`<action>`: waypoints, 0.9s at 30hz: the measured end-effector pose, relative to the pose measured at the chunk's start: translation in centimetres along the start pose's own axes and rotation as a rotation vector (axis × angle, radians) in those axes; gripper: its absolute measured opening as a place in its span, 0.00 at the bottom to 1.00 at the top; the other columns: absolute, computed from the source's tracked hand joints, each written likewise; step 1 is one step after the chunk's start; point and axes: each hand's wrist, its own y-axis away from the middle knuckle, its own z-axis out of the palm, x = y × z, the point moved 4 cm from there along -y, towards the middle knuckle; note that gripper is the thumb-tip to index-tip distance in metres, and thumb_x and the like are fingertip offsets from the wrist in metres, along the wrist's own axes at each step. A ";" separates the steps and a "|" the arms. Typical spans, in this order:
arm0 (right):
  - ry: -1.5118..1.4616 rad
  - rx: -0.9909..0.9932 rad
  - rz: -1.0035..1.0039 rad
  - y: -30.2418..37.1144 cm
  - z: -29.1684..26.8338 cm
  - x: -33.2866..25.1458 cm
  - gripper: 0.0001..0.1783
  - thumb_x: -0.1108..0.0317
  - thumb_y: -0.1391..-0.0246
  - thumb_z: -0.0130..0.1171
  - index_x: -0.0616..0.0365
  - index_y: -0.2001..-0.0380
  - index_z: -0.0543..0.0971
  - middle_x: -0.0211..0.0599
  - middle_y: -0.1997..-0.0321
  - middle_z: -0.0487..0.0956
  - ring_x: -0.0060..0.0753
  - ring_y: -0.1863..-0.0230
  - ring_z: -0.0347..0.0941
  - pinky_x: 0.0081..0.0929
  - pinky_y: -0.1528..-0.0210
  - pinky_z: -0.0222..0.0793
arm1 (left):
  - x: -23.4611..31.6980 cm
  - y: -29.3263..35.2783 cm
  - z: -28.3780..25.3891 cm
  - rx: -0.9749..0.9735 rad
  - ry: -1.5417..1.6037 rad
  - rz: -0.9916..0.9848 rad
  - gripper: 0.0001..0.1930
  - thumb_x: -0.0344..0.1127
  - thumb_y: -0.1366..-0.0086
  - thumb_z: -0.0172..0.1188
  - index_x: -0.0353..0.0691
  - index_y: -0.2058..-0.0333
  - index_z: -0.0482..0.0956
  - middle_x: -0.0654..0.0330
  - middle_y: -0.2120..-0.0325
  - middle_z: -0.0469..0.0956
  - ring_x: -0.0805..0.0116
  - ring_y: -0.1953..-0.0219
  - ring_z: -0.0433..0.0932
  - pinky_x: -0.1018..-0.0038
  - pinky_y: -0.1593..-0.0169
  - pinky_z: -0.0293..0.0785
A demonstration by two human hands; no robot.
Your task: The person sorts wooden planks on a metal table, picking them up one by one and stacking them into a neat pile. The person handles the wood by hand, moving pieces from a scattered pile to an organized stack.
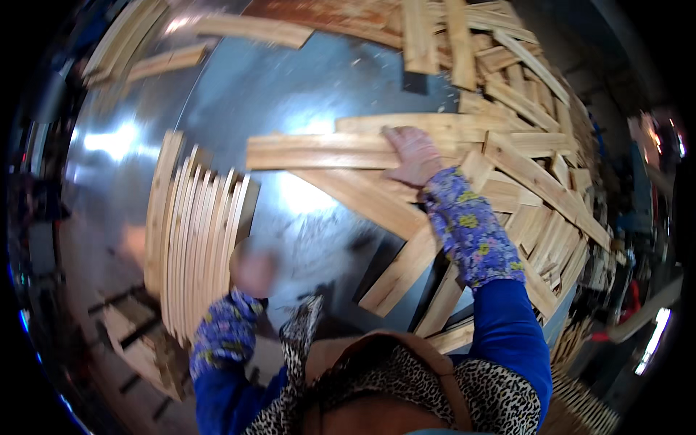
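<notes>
My right hand (415,155) reaches over a pale wooden slat (319,154), its fingers at the far edge and its thumb at the near edge. That slat lies crosswise on top of other slats, its left end over the metal table. My left hand (255,271), smeared by motion, is at the right side of a row of slats (196,246) standing on edge side by side. Whether its fingers hold anything is hidden by the blur. Under my right forearm, another slat (399,272) slants toward me.
A jumbled heap of slats (547,188) covers the right side of the shiny metal table (261,80). More slats (254,29) lie along the far edge, near a reddish-brown board (333,14). Stacked wood (141,337) sits low at the left, below the table.
</notes>
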 end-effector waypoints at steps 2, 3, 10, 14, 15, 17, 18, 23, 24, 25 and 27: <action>-0.011 -0.072 0.131 1.2 -0.7 -1.2 0.59 0.39 0.54 0.78 0.52 0.23 0.67 0.55 0.31 0.76 0.60 0.29 0.70 0.51 0.23 0.64 | 9.4 -2.9 -5.0 0.100 -0.798 0.306 0.12 0.34 0.30 0.69 0.35 0.51 0.87 0.50 0.58 0.86 0.50 0.52 0.85 0.52 0.38 0.80; -0.005 -0.103 0.174 0.8 -1.9 -3.5 0.59 0.39 0.54 0.78 0.52 0.22 0.67 0.55 0.32 0.76 0.60 0.29 0.70 0.51 0.23 0.65 | 7.9 -0.7 -5.9 0.129 -0.868 0.250 0.11 0.31 0.32 0.69 0.36 0.53 0.87 0.52 0.61 0.86 0.51 0.54 0.85 0.53 0.41 0.81; -1.129 -0.329 0.278 4.9 3.5 -14.6 0.47 0.32 0.30 0.61 0.63 0.27 0.74 0.51 0.28 0.80 0.55 0.29 0.76 0.40 0.26 0.69 | 13.4 -9.8 -1.2 0.313 -0.095 -0.016 0.18 0.36 0.31 0.68 0.36 0.45 0.84 0.46 0.58 0.86 0.51 0.56 0.86 0.57 0.46 0.82; -0.329 0.094 0.252 6.5 6.4 -15.1 0.52 0.35 0.43 0.72 0.55 0.24 0.70 0.52 0.25 0.74 0.60 0.22 0.66 0.50 0.23 0.63 | 16.1 -10.8 -0.1 0.200 0.715 -0.605 0.24 0.44 0.25 0.64 0.33 0.38 0.82 0.49 0.53 0.88 0.57 0.54 0.86 0.63 0.46 0.81; 0.024 0.209 0.243 6.8 6.3 -14.2 0.54 0.37 0.46 0.74 0.53 0.23 0.69 0.53 0.23 0.72 0.60 0.20 0.63 0.53 0.22 0.61 | 16.6 -9.8 -0.5 0.150 0.687 -0.657 0.25 0.47 0.25 0.65 0.32 0.39 0.83 0.52 0.52 0.89 0.60 0.55 0.86 0.64 0.45 0.81; 0.100 0.111 0.216 7.7 7.1 -12.2 0.54 0.43 0.48 0.75 0.48 0.22 0.65 0.51 0.23 0.71 0.61 0.21 0.62 0.60 0.22 0.59 | 20.7 -7.0 -3.9 0.127 0.233 -0.684 0.23 0.44 0.25 0.63 0.32 0.40 0.83 0.47 0.53 0.89 0.53 0.55 0.87 0.62 0.46 0.81; 0.115 0.087 0.200 7.3 6.8 -12.0 0.53 0.43 0.48 0.75 0.47 0.23 0.65 0.52 0.26 0.73 0.61 0.24 0.65 0.59 0.23 0.62 | 21.9 -5.2 -5.2 0.123 0.009 -0.691 0.22 0.42 0.25 0.63 0.32 0.40 0.83 0.44 0.54 0.89 0.50 0.55 0.88 0.61 0.46 0.81; -0.306 0.098 0.439 4.5 3.0 -12.3 0.48 0.47 0.44 0.73 0.52 0.25 0.67 0.58 0.36 0.81 0.56 0.37 0.79 0.47 0.33 0.76 | 10.9 8.4 -8.3 0.504 -0.698 -0.343 0.18 0.41 0.28 0.65 0.43 0.43 0.84 0.42 0.51 0.84 0.42 0.45 0.82 0.52 0.45 0.80; -0.567 0.145 0.419 4.6 2.6 -11.6 0.46 0.49 0.42 0.72 0.55 0.25 0.69 0.57 0.37 0.82 0.52 0.40 0.81 0.43 0.35 0.76 | 12.4 8.8 -10.7 0.505 -0.731 -0.299 0.20 0.40 0.30 0.66 0.44 0.42 0.83 0.40 0.48 0.82 0.40 0.44 0.81 0.51 0.45 0.80; -0.863 0.191 0.418 5.4 4.2 -9.8 0.43 0.51 0.40 0.71 0.58 0.26 0.71 0.54 0.38 0.83 0.48 0.41 0.82 0.39 0.36 0.77 | 15.2 7.9 -12.7 0.354 -0.783 -0.390 0.22 0.40 0.33 0.66 0.43 0.42 0.81 0.40 0.41 0.77 0.38 0.42 0.79 0.50 0.44 0.80; -1.234 0.209 0.372 5.6 6.1 -9.7 0.39 0.55 0.35 0.68 0.65 0.27 0.72 0.44 0.48 0.86 0.35 0.50 0.83 0.31 0.45 0.80 | 14.8 8.9 -13.1 0.436 -0.898 -0.200 0.21 0.40 0.34 0.65 0.42 0.44 0.81 0.43 0.45 0.78 0.40 0.44 0.79 0.48 0.46 0.80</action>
